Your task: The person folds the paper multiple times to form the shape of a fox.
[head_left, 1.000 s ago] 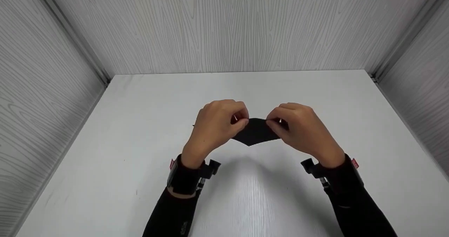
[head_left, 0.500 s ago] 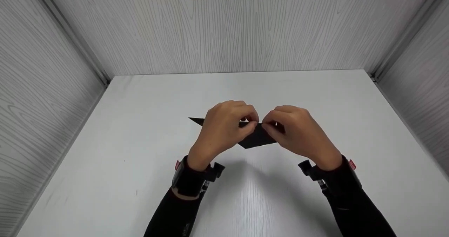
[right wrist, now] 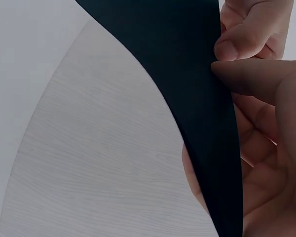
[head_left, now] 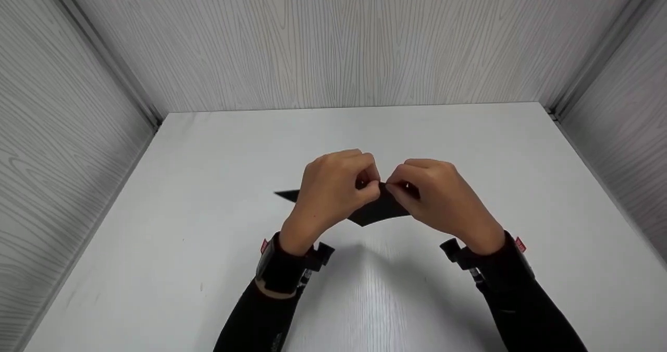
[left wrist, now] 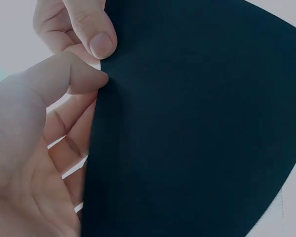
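Note:
A thin, stiff-looking sheet of black paper (head_left: 372,214) hangs above the table, held at its top edge. My left hand (head_left: 333,185) pinches that edge between thumb and forefinger. Close beside it, my right hand (head_left: 437,195) pinches the same edge, with a narrow gap between the two grips. One pointed corner juts out left, beyond the left hand. In the left wrist view the paper (left wrist: 197,118) spreads broad and flat, both thumbs on its edge. Seen from the right wrist, the paper (right wrist: 207,108) is a narrow, curving strip. The right end is mostly hidden by the right hand.
Below the hands lies a white table (head_left: 224,148) with faint wood grain. Grey wood-grain panels rise at the back (head_left: 333,44), left and right. Black straps with small cameras sit on both wrists.
My left hand has shifted right and my right hand slightly left and down, so the pinches are closer together. More of the paper's left corner shows, and its lower edge has dropped slightly.

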Available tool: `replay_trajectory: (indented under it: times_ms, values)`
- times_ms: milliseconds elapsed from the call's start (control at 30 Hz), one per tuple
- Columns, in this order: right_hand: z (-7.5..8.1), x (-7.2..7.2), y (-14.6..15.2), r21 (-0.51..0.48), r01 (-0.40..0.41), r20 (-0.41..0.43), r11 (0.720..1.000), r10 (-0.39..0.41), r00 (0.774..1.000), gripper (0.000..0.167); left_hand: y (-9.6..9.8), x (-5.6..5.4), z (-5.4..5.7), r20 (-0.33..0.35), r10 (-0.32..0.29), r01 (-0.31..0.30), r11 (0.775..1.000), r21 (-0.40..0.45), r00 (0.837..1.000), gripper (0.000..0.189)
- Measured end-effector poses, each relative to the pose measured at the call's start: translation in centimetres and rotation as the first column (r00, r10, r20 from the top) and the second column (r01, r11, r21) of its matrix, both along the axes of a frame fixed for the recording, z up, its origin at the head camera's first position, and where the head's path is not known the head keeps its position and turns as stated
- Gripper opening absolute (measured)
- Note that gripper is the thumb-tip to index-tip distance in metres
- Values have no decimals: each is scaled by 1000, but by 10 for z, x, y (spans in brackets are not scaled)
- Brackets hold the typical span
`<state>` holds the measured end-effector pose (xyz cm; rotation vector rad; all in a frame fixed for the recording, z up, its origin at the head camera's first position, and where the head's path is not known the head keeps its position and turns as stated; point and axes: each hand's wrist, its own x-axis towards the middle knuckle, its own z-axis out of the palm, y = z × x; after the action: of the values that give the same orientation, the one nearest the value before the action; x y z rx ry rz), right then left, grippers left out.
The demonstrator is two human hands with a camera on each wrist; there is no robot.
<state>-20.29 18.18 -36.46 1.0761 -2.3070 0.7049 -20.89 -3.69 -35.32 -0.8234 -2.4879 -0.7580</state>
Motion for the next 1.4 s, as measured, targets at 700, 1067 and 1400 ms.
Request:
replay_trajectory:
  times_ms: [700, 1067, 1400]
  values:
    - [9, 0, 18, 8, -16, 72, 1000, 16, 997, 22, -23, -5, 7, 60, 98, -96, 995, -34, 993, 12]
    - [14, -2, 29, -15, -22, 82, 1000, 23, 996, 25, -44, -11, 12, 166, 154, -151, 988, -30, 974, 12]
    - [15, -3, 34, -36, -23, 105, 999, 27, 994, 27, -59, -14, 14, 213, 200, -196, 980, -40, 956, 10]
